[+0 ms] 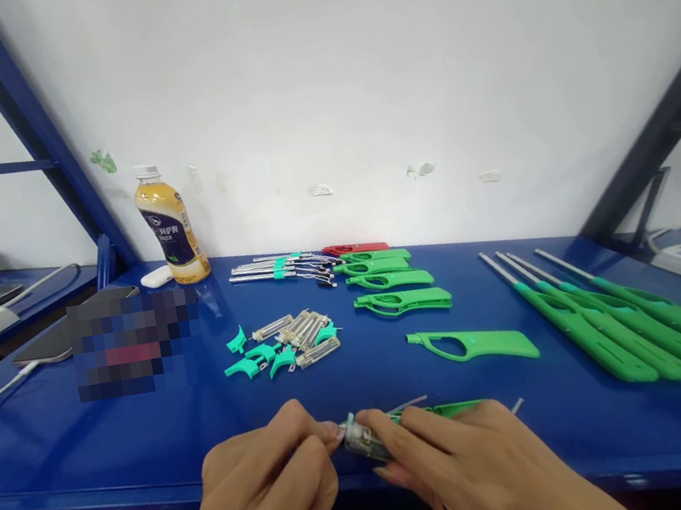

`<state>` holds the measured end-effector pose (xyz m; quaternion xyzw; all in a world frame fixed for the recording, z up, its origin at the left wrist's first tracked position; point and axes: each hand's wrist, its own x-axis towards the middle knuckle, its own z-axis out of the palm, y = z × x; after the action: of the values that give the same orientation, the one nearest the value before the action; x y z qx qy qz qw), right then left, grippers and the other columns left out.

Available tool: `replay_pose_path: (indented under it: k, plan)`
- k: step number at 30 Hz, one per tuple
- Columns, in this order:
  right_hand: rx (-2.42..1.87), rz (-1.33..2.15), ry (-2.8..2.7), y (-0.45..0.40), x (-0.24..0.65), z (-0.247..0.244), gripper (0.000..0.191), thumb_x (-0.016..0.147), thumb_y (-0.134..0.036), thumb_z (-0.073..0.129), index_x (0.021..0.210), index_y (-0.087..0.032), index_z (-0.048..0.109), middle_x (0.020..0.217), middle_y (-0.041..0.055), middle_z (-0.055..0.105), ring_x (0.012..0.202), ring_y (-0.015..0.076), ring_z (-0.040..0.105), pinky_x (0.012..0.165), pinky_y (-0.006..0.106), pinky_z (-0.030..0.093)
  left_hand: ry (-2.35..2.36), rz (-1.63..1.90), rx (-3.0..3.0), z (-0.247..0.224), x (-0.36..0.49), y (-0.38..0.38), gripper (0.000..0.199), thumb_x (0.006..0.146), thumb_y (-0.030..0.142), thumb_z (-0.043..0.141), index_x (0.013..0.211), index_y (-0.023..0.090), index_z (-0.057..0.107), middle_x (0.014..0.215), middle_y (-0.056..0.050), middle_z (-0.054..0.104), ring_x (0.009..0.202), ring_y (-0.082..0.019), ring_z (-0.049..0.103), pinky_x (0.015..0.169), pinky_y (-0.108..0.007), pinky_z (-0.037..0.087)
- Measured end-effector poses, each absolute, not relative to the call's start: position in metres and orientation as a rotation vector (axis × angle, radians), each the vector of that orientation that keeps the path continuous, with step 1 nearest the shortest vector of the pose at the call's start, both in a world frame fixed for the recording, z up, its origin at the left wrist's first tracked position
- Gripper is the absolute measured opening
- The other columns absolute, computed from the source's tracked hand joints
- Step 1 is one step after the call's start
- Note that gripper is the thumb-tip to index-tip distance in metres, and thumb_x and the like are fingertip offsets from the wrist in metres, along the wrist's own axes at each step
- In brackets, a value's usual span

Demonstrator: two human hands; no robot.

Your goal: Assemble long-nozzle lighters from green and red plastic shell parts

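Note:
Near the table's front edge, my right hand (469, 459) is closed around a small clear gas tank (365, 442). The fingers of my left hand (273, 481) are pinched at the tank's pale tip, on its left end. Behind my right hand lies a green handle piece (459, 408), mostly hidden, with thin pale tubes beside it. Beyond my hands are a pile of clear tanks (307, 329) and several teal triggers (264, 352). A single green handle shell (484, 343) rests to the right of the pile.
More green shells (403, 303) and a red one (356, 248) lie farther back, beside metal rods with wires (266, 272). Several assembled green lighters (635, 320) lie at right. A bottle (172, 230) and a phone (76, 323) are at left on the blue table (180, 427).

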<state>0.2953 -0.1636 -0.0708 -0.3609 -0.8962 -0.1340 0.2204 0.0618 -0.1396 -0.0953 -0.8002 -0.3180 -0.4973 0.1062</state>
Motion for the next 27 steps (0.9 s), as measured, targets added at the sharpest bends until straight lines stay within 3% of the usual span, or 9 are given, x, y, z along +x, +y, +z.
replay_pose_path:
  k: [6, 13, 16, 19, 23, 27]
  plan:
    - [-1.005, -0.279, -2.512, -0.163, 0.299, -0.068, 0.039, 0.120, -0.028, 0.023, 0.146, -0.019, 0.051, 0.108, 0.0029, 0.080, 0.082, 0.0141, 0.078, 0.060, 0.032, 0.050, -1.028, -1.438, -2.438, -0.092, 0.066, -0.145, 0.038, 0.095, -0.005, 0.048, 0.072, 0.023, 0.037, 0.067, 0.005, 0.050, 0.052, -0.008, 0.052, 0.048, -0.028, 0.035]
    - [-1.054, -0.318, -2.540, -0.163, 0.299, -0.065, 0.046, 0.119, -0.027, 0.013, 0.137, -0.020, 0.055, 0.103, 0.0023, 0.079, 0.079, 0.0153, 0.078, 0.058, 0.035, 0.047, -0.908, -1.446, -2.499, -0.091, 0.068, -0.138, 0.038, 0.093, -0.007, 0.047, 0.071, 0.023, 0.043, 0.066, 0.005, 0.053, 0.050, -0.007, 0.053, 0.045, -0.022, 0.039]
    - [-1.077, -0.323, -2.501, -0.165, 0.298, -0.061, 0.046, 0.120, -0.028, 0.016, 0.130, -0.020, 0.059, 0.095, 0.0001, 0.079, 0.072, 0.0147, 0.078, 0.053, 0.035, 0.044, -1.012, -1.404, -2.542, -0.084, 0.068, -0.139, 0.036, 0.099, -0.004, 0.050, 0.075, 0.022, 0.047, 0.078, 0.004, 0.068, 0.062, -0.005, 0.067, 0.058, -0.016, 0.052]
    - [-1.135, -0.271, -2.459, -0.166, 0.305, -0.055, 0.040, 0.120, -0.031, 0.024, 0.124, -0.023, 0.063, 0.086, -0.0029, 0.075, 0.061, 0.0130, 0.074, 0.050, 0.032, 0.044, -1.123, -1.444, -2.582, -0.077, 0.069, -0.138, 0.031, 0.106, 0.005, 0.053, 0.081, 0.023, 0.051, 0.088, 0.007, 0.076, 0.071, -0.005, 0.074, 0.063, -0.013, 0.054]
    - [-1.270, -0.334, -2.287, -0.163, 0.337, -0.052, 0.029, 0.117, -0.032, 0.039, 0.133, -0.028, 0.063, 0.104, 0.0007, 0.079, 0.072, 0.0177, 0.079, 0.059, 0.030, 0.055, -1.085, -1.472, -2.574, -0.076, 0.072, -0.129, 0.010, 0.107, 0.017, 0.062, 0.107, 0.027, 0.066, 0.093, 0.007, 0.077, 0.078, -0.009, 0.073, 0.075, -0.018, 0.057]
    - [-1.345, -0.330, -2.306, -0.156, 0.374, -0.056, 0.029, 0.115, -0.030, 0.044, 0.139, -0.035, 0.059, 0.120, -0.0008, 0.079, 0.087, 0.0201, 0.082, 0.065, 0.031, 0.062, -0.962, -1.316, -2.689, -0.082, 0.088, -0.120, 0.020, 0.106, 0.013, 0.060, 0.120, 0.025, 0.067, 0.106, 0.001, 0.075, 0.099, -0.018, 0.068, 0.091, -0.032, 0.056]
